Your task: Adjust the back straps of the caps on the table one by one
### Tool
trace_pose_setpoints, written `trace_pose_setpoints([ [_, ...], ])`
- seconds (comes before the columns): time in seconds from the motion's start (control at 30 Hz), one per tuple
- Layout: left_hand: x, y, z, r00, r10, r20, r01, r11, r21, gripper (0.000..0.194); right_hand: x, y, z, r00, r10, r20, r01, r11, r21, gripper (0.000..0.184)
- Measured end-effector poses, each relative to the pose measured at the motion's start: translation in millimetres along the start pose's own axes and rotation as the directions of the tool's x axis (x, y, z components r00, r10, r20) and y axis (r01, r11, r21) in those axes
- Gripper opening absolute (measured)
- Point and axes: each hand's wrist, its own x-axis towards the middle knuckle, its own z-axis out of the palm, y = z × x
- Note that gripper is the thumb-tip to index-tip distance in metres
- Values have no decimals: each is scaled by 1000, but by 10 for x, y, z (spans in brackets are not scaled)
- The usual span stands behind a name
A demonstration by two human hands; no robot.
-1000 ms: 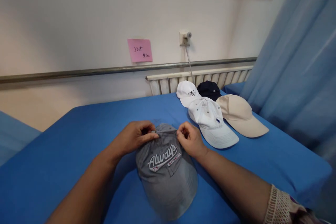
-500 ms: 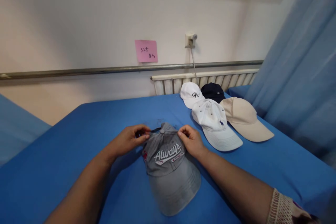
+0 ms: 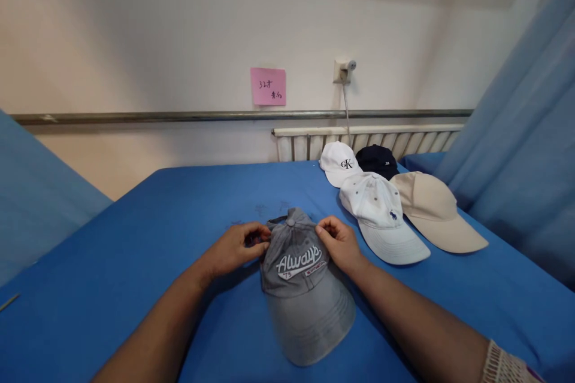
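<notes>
A grey baseball cap point(image 3: 299, 287) with white "Always" lettering rests on the blue-covered table, its brim toward me. My left hand point(image 3: 240, 248) pinches the left side of the crown near the back, thumb and fingers closed on the cloth. On the opposite side, my right hand point(image 3: 339, 242) grips the crown's upper right edge between thumb and fingers. Right of it lie a pale Polo-logo cap point(image 3: 380, 215) and a beige cap point(image 3: 433, 209). Behind these are a white CK-logo cap point(image 3: 338, 163) and a navy cap point(image 3: 376, 158), partly hidden.
The blue sheet point(image 3: 197, 203) covers the table up to the wall. A radiator point(image 3: 305, 146), a metal rail point(image 3: 179, 116), a plugged socket point(image 3: 342, 72) and a pink note point(image 3: 268, 87) are at the back. Blue curtains point(image 3: 525, 149) hang on both sides.
The view has turned slightly left, so everything sits farther right in the picture. Both hands still hold the grey cap; my left fingers have shifted a little on its edge.
</notes>
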Motion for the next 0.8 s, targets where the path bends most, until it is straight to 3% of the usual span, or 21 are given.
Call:
trace_pose_setpoints([
  [0.2, 18, -41, 62, 999, 11, -38, -9, 998, 67, 15, -13, -10, 7, 1000, 4, 10, -4, 1000, 11, 22],
  [0.37, 20, -43, 40, 979, 95, -180, -82, 994, 79, 19, -22, -12, 9, 1000, 11, 8, -12, 999, 40, 22],
  [0.5, 28, -46, 65, 982, 155, -108, -143, 984, 109, 12, -23, 0, 11, 1000, 15, 18, -15, 1000, 27, 23],
  [0.57, 38, -45, 91, 982, 158, -104, -142, 980, 142, 13, -22, 3, 10, 1000, 19, 23, -20, 1000, 24, 24],
  [0.67, 42, -43, 85, 973, 138, -187, -110, 982, 154, 15, -21, -8, 9, 1000, 20, 16, -20, 1000, 9, 24],
  [0.8, 20, -25, 19, 960, 92, -266, -86, 996, 34, 20, -27, -31, 14, 1000, 16, 23, -16, 1000, 20, 24],
])
